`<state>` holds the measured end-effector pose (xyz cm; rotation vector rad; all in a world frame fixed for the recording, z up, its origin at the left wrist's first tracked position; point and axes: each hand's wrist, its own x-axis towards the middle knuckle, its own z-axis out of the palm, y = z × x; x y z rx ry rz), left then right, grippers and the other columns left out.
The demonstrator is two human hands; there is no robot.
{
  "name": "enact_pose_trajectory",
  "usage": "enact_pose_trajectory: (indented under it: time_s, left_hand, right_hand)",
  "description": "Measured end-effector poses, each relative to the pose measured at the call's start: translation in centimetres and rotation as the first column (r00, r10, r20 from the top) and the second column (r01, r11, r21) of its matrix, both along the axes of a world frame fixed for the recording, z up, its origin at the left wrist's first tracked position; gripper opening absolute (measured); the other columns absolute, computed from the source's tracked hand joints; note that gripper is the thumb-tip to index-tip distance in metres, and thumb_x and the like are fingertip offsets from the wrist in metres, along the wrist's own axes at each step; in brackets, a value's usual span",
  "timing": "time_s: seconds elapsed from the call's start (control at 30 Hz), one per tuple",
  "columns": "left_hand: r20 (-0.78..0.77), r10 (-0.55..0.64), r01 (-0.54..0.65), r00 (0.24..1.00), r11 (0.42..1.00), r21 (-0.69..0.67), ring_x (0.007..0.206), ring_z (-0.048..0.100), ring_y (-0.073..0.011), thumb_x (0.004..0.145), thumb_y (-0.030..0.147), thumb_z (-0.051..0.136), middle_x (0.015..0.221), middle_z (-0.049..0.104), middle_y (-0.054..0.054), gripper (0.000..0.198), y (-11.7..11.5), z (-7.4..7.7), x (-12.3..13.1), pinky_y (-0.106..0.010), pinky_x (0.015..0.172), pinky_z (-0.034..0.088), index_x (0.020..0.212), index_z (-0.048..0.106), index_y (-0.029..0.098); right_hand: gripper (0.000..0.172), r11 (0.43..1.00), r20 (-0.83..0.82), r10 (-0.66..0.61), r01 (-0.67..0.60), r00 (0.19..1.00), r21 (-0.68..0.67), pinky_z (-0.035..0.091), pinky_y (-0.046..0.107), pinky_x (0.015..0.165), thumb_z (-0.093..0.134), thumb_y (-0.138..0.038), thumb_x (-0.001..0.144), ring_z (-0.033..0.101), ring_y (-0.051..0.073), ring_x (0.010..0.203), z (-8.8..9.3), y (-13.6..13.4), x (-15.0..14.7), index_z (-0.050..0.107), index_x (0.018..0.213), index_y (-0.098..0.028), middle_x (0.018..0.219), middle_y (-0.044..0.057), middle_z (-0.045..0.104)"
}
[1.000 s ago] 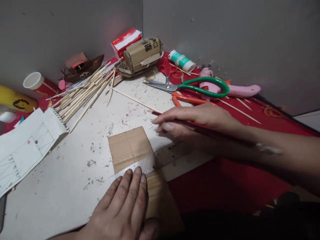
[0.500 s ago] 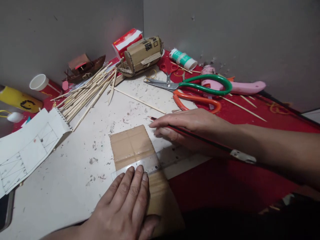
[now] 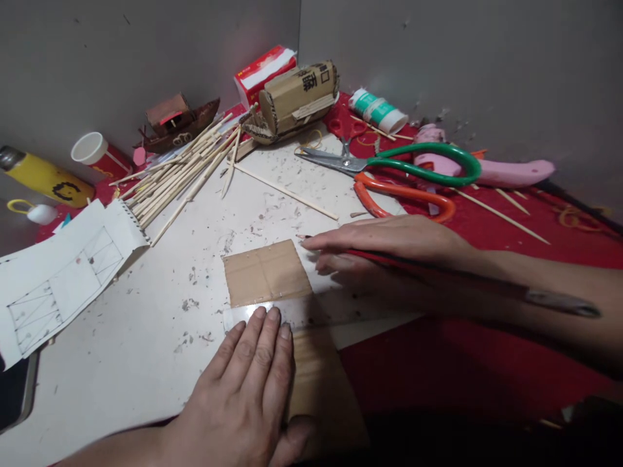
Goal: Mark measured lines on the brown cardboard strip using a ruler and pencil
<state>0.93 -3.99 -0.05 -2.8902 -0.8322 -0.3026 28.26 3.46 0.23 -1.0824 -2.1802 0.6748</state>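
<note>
My left hand (image 3: 243, 389) lies flat, fingers stretched out, pressing on a clear ruler (image 3: 238, 316) that crosses a piece of brown cardboard (image 3: 267, 272). The cardboard's lower part is partly hidden under that hand. My right hand (image 3: 389, 243) holds a slim dark-and-red pencil (image 3: 467, 277), its sharpened tip just beyond my fingertips, above and right of the cardboard's far corner. The pencil's back end, with a greyish cap or clip, runs along my forearm. The right end of the ruler lies in shadow below my right hand.
Large scissors (image 3: 413, 170) with green and orange handles lie beyond my right hand. A bundle of wooden sticks (image 3: 180, 172), a cardboard boat model (image 3: 296, 100), a red cup (image 3: 100, 155), a yellow bottle (image 3: 48, 178) and a sheet with drawings (image 3: 73, 279) stand or lie around.
The ruler has moved up the cardboard under my left hand, and its angle has changed. The pencil's back end has swung outward toward the right. The camera view has shifted slightly.
</note>
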Motion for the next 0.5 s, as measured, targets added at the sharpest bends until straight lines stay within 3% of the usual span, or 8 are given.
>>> enact_pose_trajectory:
  time_s: [0.2,0.5]
  left_hand:
    - [-0.026,-0.003,0.003,1.0,1.0,-0.02,0.134,0.053,-0.0338,0.095,0.053,0.048,0.142,0.058,-0.022,0.064,0.18,-0.31,-0.08,-0.038,0.117,0.025,0.137,0.058,0.006]
    - [-0.09,0.006,-0.008,0.996,1.0,-0.017,0.135,0.049,-0.033,0.09,0.061,0.052,0.144,0.055,-0.022,0.074,0.56,0.14,0.02,-0.038,0.115,0.022,0.139,0.056,0.006]
  right_hand:
    - [0.023,0.988,-0.193,0.096,-0.07,0.976,0.141,0.052,0.025,0.071,0.053,-0.023,0.099,0.067,0.014,0.078,-0.04,0.06,0.14,0.068,0.117,-0.022,0.091,0.005,0.072]
    - [0.014,0.997,-0.186,0.065,-0.071,0.98,-0.029,0.053,0.025,0.072,0.059,-0.025,0.095,0.069,0.015,0.081,0.73,-0.1,-0.26,0.07,0.102,-0.021,0.095,0.003,0.076]
